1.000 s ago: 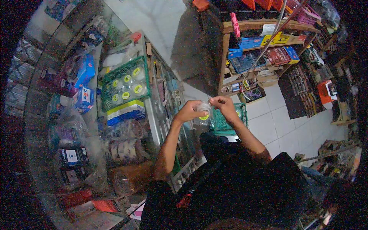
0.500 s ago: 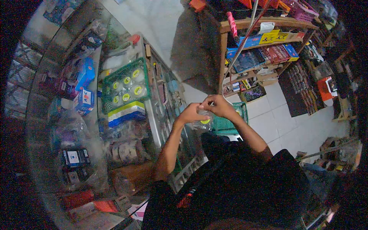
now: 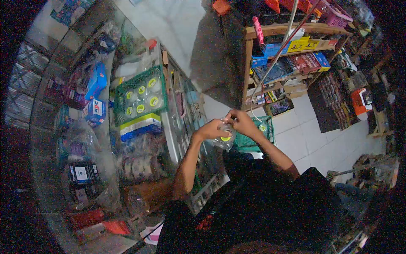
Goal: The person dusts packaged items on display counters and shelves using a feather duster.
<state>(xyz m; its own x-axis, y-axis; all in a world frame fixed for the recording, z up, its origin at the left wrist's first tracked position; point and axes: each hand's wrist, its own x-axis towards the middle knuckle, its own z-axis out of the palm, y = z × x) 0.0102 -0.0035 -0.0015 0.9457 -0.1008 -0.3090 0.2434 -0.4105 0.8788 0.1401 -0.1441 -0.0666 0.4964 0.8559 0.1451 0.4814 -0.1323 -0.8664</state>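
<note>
In front of my body, above the gap beside the display counter, both hands meet at a clear, round item with a yellow-green label [image 3: 226,138]. Its exact kind is hard to make out; shiny clear plastic surrounds it. My left hand [image 3: 209,129] is closed around its left side. At its top edge, my right hand [image 3: 242,122] has fingers pinched together, seemingly on the clear plastic. Just beyond my right hand stands a green plastic basket [image 3: 249,144], with a similar labelled item inside. On the counter, another green basket [image 3: 119,100] holds several matching round items.
The glass display counter [image 3: 171,139] runs along my left. Below the counter basket lies a blue, white and yellow box [image 3: 141,127], with a blue ABC box [image 3: 94,111] farther left. A wooden shelf [image 3: 247,63] with packaged goods stands ahead on the tiled floor [image 3: 296,133].
My right hand has drawn slightly up and right from my left hand. More of the clear plastic and label shows between them. The view has shifted a little.
</note>
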